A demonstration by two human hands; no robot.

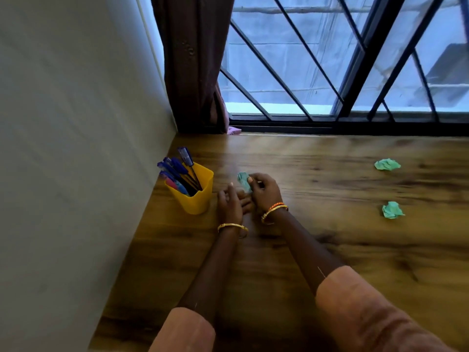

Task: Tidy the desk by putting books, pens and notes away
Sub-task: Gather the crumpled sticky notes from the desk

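A yellow pen cup (196, 196) stands on the wooden desk (317, 245) by the left wall, holding several blue and pink pens (181, 174). My right hand (264, 193) pinches a crumpled green note (244, 181) just right of the cup. My left hand (229, 203) rests beside it, palm side down, fingers loosely spread and holding nothing. Two more crumpled green notes lie to the right, a far note (387, 164) and a nearer note (392, 210).
A pale wall (76, 148) bounds the desk on the left. A dark curtain (195, 72) hangs in the back corner, with a barred window (342, 59) along the far edge. A small purple item (234, 130) lies at the curtain's foot.
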